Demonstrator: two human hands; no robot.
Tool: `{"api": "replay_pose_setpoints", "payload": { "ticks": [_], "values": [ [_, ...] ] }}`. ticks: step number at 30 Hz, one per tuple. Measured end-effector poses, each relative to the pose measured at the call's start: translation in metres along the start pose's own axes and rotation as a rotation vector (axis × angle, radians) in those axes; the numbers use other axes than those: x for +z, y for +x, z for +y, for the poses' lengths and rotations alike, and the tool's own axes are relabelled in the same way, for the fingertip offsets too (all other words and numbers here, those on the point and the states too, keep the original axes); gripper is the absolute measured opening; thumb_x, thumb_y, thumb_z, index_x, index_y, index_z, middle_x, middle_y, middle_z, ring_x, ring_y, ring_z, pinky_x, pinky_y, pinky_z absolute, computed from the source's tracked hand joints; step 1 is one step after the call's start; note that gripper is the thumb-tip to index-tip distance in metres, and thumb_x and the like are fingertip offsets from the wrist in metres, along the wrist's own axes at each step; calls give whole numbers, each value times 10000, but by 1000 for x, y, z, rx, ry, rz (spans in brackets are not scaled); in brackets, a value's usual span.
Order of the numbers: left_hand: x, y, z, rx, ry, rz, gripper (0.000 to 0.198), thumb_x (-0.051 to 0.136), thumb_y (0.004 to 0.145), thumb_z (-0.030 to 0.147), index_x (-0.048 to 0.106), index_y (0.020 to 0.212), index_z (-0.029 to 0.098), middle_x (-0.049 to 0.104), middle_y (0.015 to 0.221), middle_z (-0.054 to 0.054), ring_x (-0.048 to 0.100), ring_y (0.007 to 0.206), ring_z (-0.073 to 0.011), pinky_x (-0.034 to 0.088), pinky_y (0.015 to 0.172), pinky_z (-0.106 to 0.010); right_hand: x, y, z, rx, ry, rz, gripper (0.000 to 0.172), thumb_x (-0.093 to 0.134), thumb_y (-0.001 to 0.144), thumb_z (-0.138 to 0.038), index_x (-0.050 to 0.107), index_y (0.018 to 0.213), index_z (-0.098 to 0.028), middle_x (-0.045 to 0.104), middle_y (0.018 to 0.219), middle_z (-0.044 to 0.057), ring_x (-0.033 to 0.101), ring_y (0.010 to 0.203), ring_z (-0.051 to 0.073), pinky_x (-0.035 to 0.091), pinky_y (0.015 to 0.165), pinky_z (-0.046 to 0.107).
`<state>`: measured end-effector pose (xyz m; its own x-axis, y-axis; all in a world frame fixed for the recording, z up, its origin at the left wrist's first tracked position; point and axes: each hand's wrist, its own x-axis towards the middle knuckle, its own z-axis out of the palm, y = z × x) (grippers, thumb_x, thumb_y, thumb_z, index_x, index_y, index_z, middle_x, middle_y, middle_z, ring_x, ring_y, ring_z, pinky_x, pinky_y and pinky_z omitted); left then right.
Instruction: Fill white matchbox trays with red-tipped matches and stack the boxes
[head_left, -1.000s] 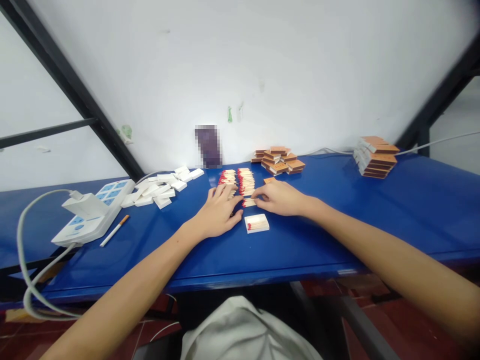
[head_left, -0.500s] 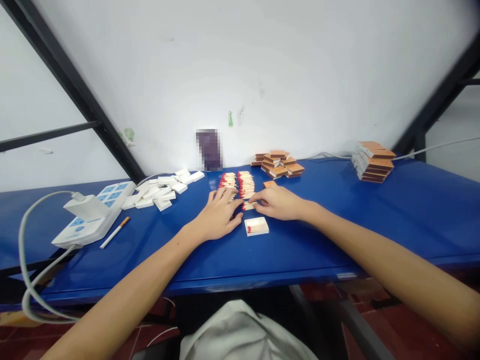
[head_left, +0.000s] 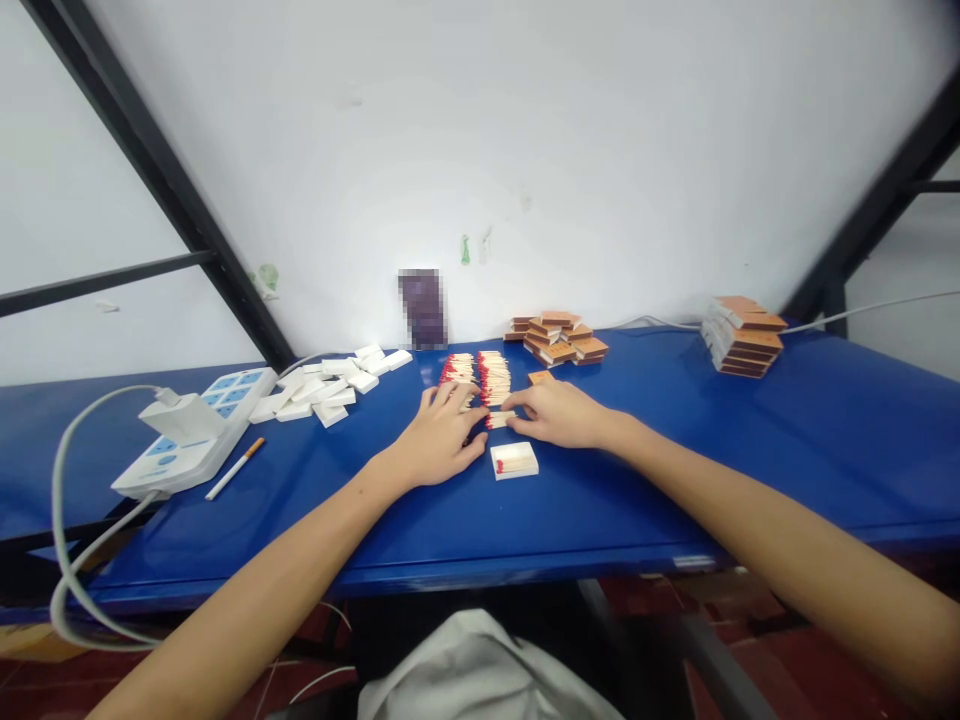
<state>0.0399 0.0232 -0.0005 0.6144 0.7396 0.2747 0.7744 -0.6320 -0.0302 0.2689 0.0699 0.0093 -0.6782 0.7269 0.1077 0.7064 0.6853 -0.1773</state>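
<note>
Little has changed: from the one tray (head_left: 516,450) holding a few matches, the left hand (head_left: 442,440) stays loosely open over the left match pile (head_left: 460,368) at 11 o'clock; the right hand (head_left: 566,415) stays by a small match row (head_left: 497,421) at 12, and I can't tell if it grips. So the tray looks no fuller. Counting: one power strip (head_left: 202,458), one cigarette (head_left: 235,468) at 9, many white matchbox trays (head_left: 322,390) at 10, two big match piles, one matchbox heap (head_left: 559,345) at 1, one matchbox stack (head_left: 746,345) at 2.

Plain indoor workspace, blue tabletop (head_left: 570,515), marked white wall (head_left: 600,150), black metal frame (head_left: 152,165), power strip (head_left: 189,458)
</note>
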Motion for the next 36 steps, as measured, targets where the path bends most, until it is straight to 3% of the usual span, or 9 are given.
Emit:
{"api": "replay_pose_setpoints", "payload": {
  "ticks": [14, 25, 36],
  "values": [
    [8, 6, -2, -3, 30, 108, 272, 538, 974, 397, 739, 1020, 220, 578, 1281, -105, 473, 1224, -296, 356, 1001, -505, 1, 1, 0, -31, 133, -19, 229, 571, 912, -310, 750, 1000, -200, 643, 689, 2, 486, 587, 119, 292, 585, 233],
    [9, 8, 0, -1, 16, 114, 228, 533, 974, 318, 720, 950, 190, 616, 1199, -97, 504, 1183, -288, 353, 990, -491, 1, 2, -1, -95, 220, -44, 226, 575, 923, -297, 745, 960, -152, 566, 653, -12, 488, 598, 112, 298, 579, 226],
    [10, 9, -3, 60, 42, 134, 217, 533, 974, 280, 707, 918, 163, 631, 1197, -100, 522, 1163, -269, 361, 948, -442, 1, 1, -4, -31, 118, -18, 226, 564, 940, -312, 745, 996, -190, 611, 675, 3, 511, 631, 128, 295, 600, 242]
  ]
}}
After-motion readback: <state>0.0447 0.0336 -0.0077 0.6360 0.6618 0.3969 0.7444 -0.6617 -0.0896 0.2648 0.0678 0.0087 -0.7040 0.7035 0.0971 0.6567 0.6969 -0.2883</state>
